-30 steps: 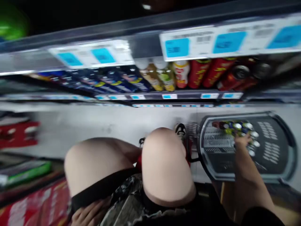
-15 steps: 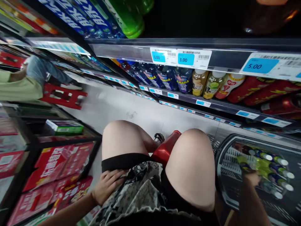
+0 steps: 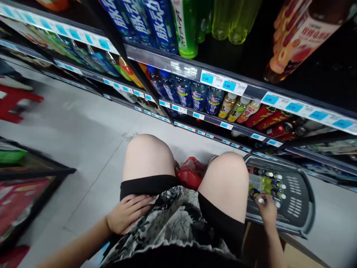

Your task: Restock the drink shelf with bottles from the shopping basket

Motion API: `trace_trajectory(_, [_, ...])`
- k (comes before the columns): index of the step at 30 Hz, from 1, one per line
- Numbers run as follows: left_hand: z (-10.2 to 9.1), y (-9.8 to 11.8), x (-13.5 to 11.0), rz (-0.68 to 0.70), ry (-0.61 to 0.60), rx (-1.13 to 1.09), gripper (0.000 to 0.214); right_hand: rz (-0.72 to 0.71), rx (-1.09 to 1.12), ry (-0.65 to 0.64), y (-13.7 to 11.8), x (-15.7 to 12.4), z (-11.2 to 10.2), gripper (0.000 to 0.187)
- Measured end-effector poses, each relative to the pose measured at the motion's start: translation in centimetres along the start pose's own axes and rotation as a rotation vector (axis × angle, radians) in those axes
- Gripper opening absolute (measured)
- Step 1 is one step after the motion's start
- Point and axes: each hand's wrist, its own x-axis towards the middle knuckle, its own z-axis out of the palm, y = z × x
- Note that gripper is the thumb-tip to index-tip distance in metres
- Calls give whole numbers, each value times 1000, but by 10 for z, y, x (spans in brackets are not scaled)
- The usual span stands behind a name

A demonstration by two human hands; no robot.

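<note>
My left hand point(image 3: 129, 214) lies flat on my left thigh, over the hem of my black shorts, fingers stretched out and holding nothing. Down to my right, my right hand point(image 3: 267, 210) closes around the white-capped end of a dark-labelled drink bottle point(image 3: 253, 192). That bottle is tilted inside a grey shopping basket point(image 3: 302, 186). Beside it in the basket lie several more bottles point(image 3: 268, 183) with white caps, some holding yellow-green liquid. My fingertips are partly hidden by the hand itself.
Drink shelves point(image 3: 195, 111) with price tags run across in front. A peach-labelled bottle point(image 3: 302, 44) stands on the upper shelf. Between my knees is a red stool point(image 3: 192, 173). Cardboard point(image 3: 298, 257) sits below the basket; another red stool point(image 3: 16, 100) stands far left.
The view has swung, so shelves and basket sit differently in it. My right hand has moved to a bottle's white cap at the basket's near side. My left hand stays on my thigh.
</note>
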Motion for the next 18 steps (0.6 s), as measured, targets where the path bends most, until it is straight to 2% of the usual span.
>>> trace_trajectory(6, [9,9,-4,-66,129,-10,45,-131,-30,324,-101,-19,-123,61])
trace_trajectory(8, [5,10,0,-102,167,-9,46,-196,4,391,-141,-23,-163,57])
trace_trajectory(11, [-6,11,4,-146,180,-4,48,-379,74,534,-201,-35,-212,46])
trace_trajectory(14, [-14,13,5,-180,145,-2,49,-564,148,685,-253,-50,-244,33])
trace_trajectory(16, [-14,15,1,-195,133,3,53,-643,179,741,-277,-58,-255,26])
trace_trajectory(18, [-10,14,-6,-213,178,35,62,-678,187,744,-294,-63,-260,23])
